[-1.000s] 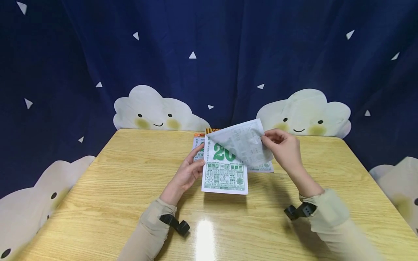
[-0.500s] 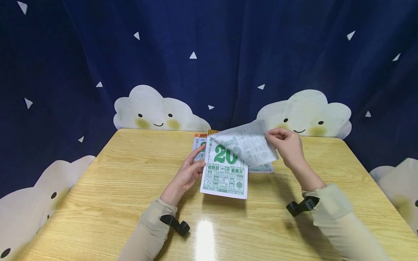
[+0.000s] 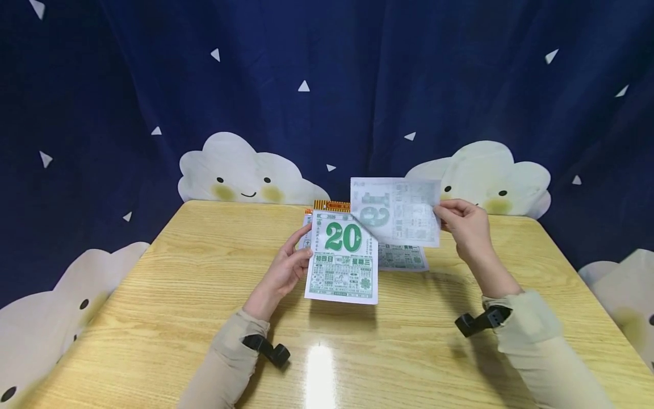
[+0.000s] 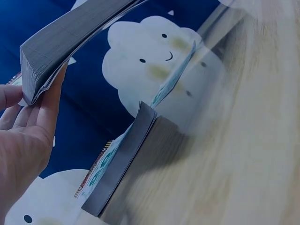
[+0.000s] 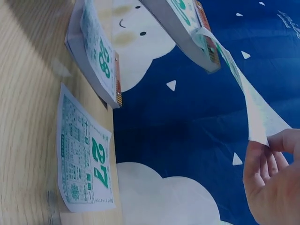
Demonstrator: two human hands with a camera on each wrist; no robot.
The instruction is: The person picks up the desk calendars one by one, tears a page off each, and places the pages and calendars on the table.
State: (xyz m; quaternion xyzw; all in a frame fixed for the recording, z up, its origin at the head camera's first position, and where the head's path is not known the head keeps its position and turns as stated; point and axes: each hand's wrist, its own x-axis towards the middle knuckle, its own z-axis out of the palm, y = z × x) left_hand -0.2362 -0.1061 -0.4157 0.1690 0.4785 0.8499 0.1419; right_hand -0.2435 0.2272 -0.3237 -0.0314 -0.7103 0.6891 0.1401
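My left hand [image 3: 282, 271] grips the left edge of a thick tear-off calendar [image 3: 341, 270], held tilted above the table with a green 20 on top. In the left wrist view its grey page stack [image 4: 70, 40] lies between thumb and fingers. My right hand [image 3: 469, 232] pinches a thin calendar sheet [image 3: 401, 210] by its right edge. That sheet is turned over, with a 19 showing through reversed. Its other end reaches the calendar's upper right; whether it is still joined there I cannot tell.
A second calendar pad [image 5: 96, 61] lies on the wooden table [image 3: 168, 295] behind the held one. Beside it lies a loose sheet [image 5: 84, 154] marked 27. A dark blue curtain [image 3: 327, 85] with clouds stands at the table's back edge.
The right hand has moved right, drawing the sheet farther off the page, so the 20 and more of the orange header show. The left hand and calendar have shifted slightly left.
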